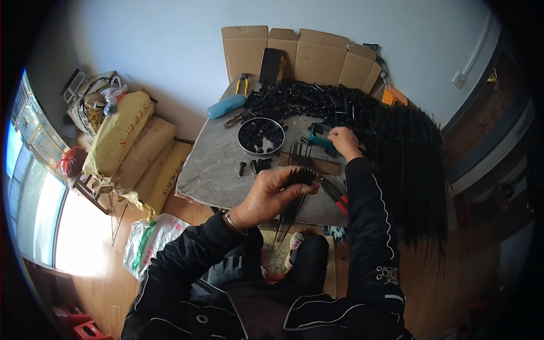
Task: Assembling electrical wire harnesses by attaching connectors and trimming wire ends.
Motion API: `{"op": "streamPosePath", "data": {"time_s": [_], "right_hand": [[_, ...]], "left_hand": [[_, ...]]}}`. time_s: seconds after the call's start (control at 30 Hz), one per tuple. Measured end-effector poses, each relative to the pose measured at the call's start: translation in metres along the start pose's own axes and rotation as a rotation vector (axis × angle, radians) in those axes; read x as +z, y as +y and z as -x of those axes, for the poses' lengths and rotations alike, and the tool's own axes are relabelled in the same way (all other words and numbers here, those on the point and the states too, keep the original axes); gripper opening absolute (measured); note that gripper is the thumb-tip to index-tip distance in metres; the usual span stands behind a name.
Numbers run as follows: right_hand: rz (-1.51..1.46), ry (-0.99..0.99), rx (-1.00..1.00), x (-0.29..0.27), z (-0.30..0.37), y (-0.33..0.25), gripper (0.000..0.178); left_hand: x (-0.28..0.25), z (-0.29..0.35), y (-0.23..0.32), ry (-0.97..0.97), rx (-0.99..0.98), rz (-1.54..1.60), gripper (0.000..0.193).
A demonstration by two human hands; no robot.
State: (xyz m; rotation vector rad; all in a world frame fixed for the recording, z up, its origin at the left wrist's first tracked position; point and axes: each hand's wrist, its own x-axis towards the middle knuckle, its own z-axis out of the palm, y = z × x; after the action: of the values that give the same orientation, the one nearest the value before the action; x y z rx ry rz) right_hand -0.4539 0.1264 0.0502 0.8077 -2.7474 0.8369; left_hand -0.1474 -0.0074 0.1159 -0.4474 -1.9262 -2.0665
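My left hand (277, 192) is closed, thumb and fingers wrapped round a row of short black spikes (301, 176); whether this is one piece or several bunched together, I cannot make out. Thin black rods (290, 217) stick out below that hand, over the table's near edge, and more show above it. Farther right, my right hand (344, 141) has its fingers drawn together beside a small teal box (322, 136). Whatever those fingers hold is hidden. Red-handled pliers (335, 195) lie between the two forearms.
A round metal bowl (261, 136) of small black parts stands on the grey table (209, 158). Black parts (306, 99) are heaped behind it. Long black rods (419, 175) hang over the right side. A blue case (226, 106) and yellow-handled pliers (243, 83) lie back left; stuffed sacks (124, 130) sit left.
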Motion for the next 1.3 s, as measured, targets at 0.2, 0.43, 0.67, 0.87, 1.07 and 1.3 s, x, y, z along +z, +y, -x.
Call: {"op": "streamPosePath", "data": {"time_s": [0.2, 0.43, 0.67, 0.87, 1.07, 1.3], "right_hand": [[0.396, -0.065, -0.114, 0.007, -0.016, -0.012, 0.013], [0.447, 0.25, -0.272, -0.024, -0.003, -0.003, 0.015], [-0.786, 0.018, -0.179, -0.107, 0.105, -0.103, 0.008], [-0.266, 0.151, -0.567, -0.13, 0.174, -0.129, 0.007], [-0.291, 0.181, -0.568, -0.131, 0.185, -0.126, 0.011], [-0.325, 0.193, -0.566, -0.128, 0.187, -0.127, 0.013]], "left_hand": [[-0.002, -0.002, 0.001, -0.023, 0.02, -0.137, 0.026], [-0.001, -0.006, -0.003, -0.042, 0.018, -0.081, 0.024], [-0.005, -0.005, -0.005, -0.019, 0.038, -0.051, 0.022], [-0.004, -0.007, -0.005, -0.01, 0.033, 0.002, 0.021], [-0.002, -0.008, -0.007, -0.009, 0.029, 0.044, 0.021], [-0.002, -0.008, -0.006, -0.027, 0.038, 0.039, 0.021]]}}
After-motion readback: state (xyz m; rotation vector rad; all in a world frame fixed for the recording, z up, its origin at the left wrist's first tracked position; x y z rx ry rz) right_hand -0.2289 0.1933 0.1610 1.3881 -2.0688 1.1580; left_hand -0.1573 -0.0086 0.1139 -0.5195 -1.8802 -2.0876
